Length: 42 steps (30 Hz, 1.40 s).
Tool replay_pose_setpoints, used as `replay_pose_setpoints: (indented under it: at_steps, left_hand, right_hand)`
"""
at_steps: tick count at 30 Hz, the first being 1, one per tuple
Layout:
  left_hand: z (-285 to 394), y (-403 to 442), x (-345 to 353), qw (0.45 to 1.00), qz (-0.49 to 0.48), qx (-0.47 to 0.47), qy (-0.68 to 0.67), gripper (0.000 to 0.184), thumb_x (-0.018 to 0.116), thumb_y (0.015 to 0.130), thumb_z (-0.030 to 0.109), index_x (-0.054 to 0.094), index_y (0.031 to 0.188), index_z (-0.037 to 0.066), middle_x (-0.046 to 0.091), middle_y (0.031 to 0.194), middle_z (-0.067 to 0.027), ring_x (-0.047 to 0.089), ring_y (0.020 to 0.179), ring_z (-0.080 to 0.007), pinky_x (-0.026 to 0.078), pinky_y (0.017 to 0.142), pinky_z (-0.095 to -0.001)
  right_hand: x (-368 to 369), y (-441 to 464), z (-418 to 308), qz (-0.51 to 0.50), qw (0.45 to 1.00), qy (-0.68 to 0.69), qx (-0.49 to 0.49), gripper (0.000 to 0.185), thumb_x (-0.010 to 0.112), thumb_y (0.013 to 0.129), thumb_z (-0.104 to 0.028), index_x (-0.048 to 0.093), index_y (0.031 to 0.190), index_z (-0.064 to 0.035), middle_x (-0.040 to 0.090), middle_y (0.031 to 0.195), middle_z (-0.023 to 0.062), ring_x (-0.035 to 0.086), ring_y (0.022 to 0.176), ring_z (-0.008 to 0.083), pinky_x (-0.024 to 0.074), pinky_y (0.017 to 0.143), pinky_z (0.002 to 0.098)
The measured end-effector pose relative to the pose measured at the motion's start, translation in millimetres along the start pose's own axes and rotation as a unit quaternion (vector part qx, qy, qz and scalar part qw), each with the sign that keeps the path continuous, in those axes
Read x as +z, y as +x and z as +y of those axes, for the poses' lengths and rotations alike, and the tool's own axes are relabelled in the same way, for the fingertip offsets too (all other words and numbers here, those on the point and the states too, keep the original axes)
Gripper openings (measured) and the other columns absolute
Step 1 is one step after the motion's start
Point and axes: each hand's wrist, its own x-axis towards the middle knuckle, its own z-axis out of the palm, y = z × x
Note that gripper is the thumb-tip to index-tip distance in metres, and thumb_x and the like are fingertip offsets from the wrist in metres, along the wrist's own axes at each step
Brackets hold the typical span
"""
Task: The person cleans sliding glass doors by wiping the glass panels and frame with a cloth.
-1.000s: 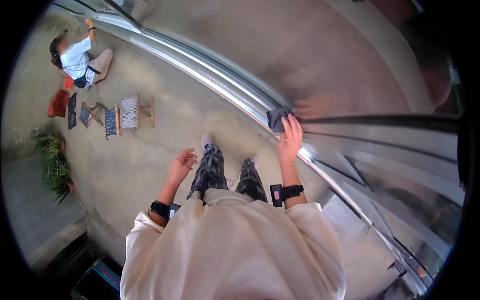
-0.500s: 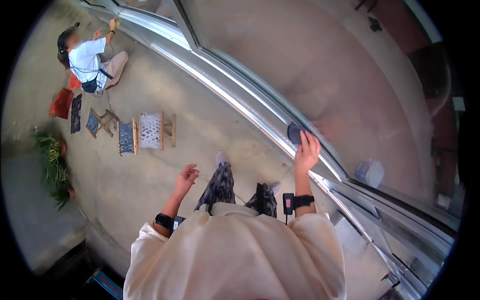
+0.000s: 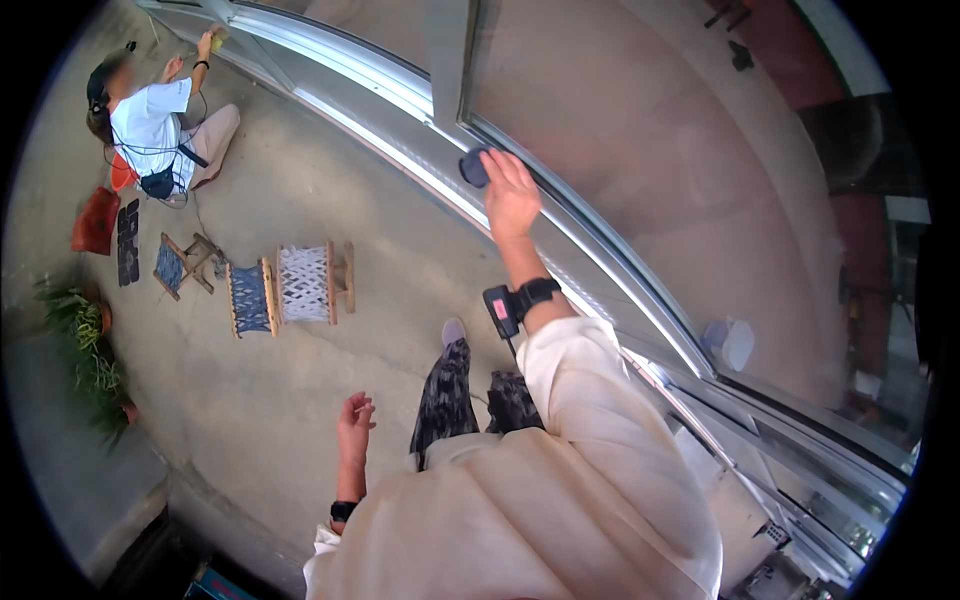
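My right hand (image 3: 512, 195) is stretched out to the metal window frame (image 3: 590, 232), with its fingers closed on a dark cloth (image 3: 474, 168). The cloth lies against the lower rail, near the corner where an upright post (image 3: 452, 60) meets it. Beside the cloth, the large glass pane (image 3: 640, 150) rises from the frame. My left hand (image 3: 355, 415) hangs low over the concrete floor, holding nothing, its fingers loosely bent and apart.
A person (image 3: 155, 125) in a white shirt sits at the far left, one hand at the frame. Low woven stools (image 3: 305, 285) stand on the floor. Potted plants (image 3: 95, 365) line the left wall. A whitish bucket (image 3: 728, 343) shows through the glass.
My right hand and the dark cloth have moved left and farther away along the frame, up to the post. My left hand has dropped lower in view. The view has shifted.
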Motion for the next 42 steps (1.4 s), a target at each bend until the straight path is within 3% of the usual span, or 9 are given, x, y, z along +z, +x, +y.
replay_pose_setpoints:
  at_steps: [3,6,8,10,12,20,26,36,42]
  left_hand:
    - [-10,-7,-12,1.000,0.014,-0.015,-0.016,0.034,0.055,0.093,0.018,0.053,0.126,0.009,0.061,0.114,-0.0058,0.061,0.100,-0.0171,0.051,0.073,-0.0300]
    - [-7,-4,-13,0.998,0.036,-0.022,-0.054,0.035,0.057,0.092,0.017,0.053,0.126,0.008,0.061,0.114,-0.0063,0.061,0.099,-0.0161,0.052,0.072,-0.0292]
    - [-6,-10,-14,0.997,0.038,-0.025,-0.070,0.037,0.058,0.091,0.016,0.053,0.126,0.007,0.061,0.114,-0.0067,0.061,0.097,-0.0150,0.052,0.072,-0.0283]
    - [-1,-7,-9,0.996,0.036,-0.026,-0.074,0.037,0.058,0.091,0.016,0.052,0.127,0.007,0.060,0.116,-0.0079,0.061,0.099,-0.0160,0.052,0.072,-0.0286]
    - [6,-3,-4,0.997,0.022,-0.014,-0.069,0.037,0.057,0.091,0.018,0.052,0.127,0.008,0.060,0.117,-0.0072,0.061,0.100,-0.0168,0.052,0.074,-0.0295]
    - [65,23,24,0.998,0.006,0.056,-0.022,0.036,0.057,0.092,0.016,0.053,0.126,0.008,0.061,0.113,-0.0048,0.061,0.096,-0.0130,0.052,0.071,-0.0274]
    - [104,29,18,0.988,0.002,0.131,0.083,0.035,0.059,0.091,0.015,0.054,0.125,0.009,0.062,0.111,-0.0035,0.059,0.089,-0.0107,0.052,0.068,-0.0256]
    - [148,101,-15,0.983,-0.030,0.145,0.111,0.033,0.060,0.090,0.017,0.057,0.122,0.008,0.063,0.109,-0.0030,0.060,0.088,-0.0102,0.051,0.065,-0.0247]
    - [187,160,-68,0.973,-0.051,0.172,0.142,0.033,0.061,0.088,0.012,0.058,0.121,0.008,0.065,0.106,-0.0015,0.062,0.086,-0.0095,0.051,0.063,-0.0234]
  right_hand:
    - [29,13,-24,-0.027,0.998,0.038,-0.029,0.038,0.061,0.067,0.001,0.070,0.101,-0.0122,0.068,0.107,0.0026,0.063,0.100,0.0238,0.0515,0.085,0.0338]
    - [34,6,-51,-0.167,0.966,0.119,0.157,0.032,0.063,0.075,-0.002,0.067,0.106,-0.0091,0.067,0.109,0.0044,0.064,0.098,0.0236,0.0520,0.082,0.0344]
    - [30,-19,-56,-0.088,0.686,0.469,0.549,0.030,0.064,0.085,-0.014,0.063,0.113,-0.0054,0.066,0.111,0.0061,0.065,0.094,0.0233,0.0522,0.079,0.0348]
    - [-6,-44,-47,-0.103,0.469,0.544,0.688,0.032,0.065,0.088,-0.024,0.062,0.112,-0.0038,0.066,0.102,0.0080,0.065,0.081,0.0209,0.0526,0.070,0.0347]
    - [-49,-69,-33,-0.130,0.376,0.579,0.712,0.031,0.065,0.088,-0.031,0.062,0.108,-0.0071,0.066,0.092,0.0072,0.062,0.067,0.0196,0.0521,0.060,0.0335]
    - [-39,-12,6,-0.059,0.283,0.616,0.733,0.034,0.060,0.092,-0.031,0.058,0.108,-0.0008,0.064,0.098,0.0155,0.065,0.079,0.0299,0.0559,0.065,0.0395]
    - [7,36,-9,-0.112,0.449,0.590,0.662,0.024,0.061,0.092,-0.026,0.060,0.100,-0.0034,0.064,0.092,0.0059,0.063,0.079,0.0178,0.0522,0.067,0.0310]
    - [80,42,-44,-0.016,0.534,0.519,0.667,0.023,0.070,0.084,-0.021,0.061,0.091,-0.0008,0.064,0.083,0.0055,0.058,0.073,0.0165,0.0464,0.065,0.0307]
    - [64,41,-54,-0.123,0.834,0.184,0.506,0.037,0.068,0.081,-0.036,0.061,0.097,-0.0029,0.069,0.089,0.0161,0.066,0.082,0.0348,0.0500,0.075,0.0416]
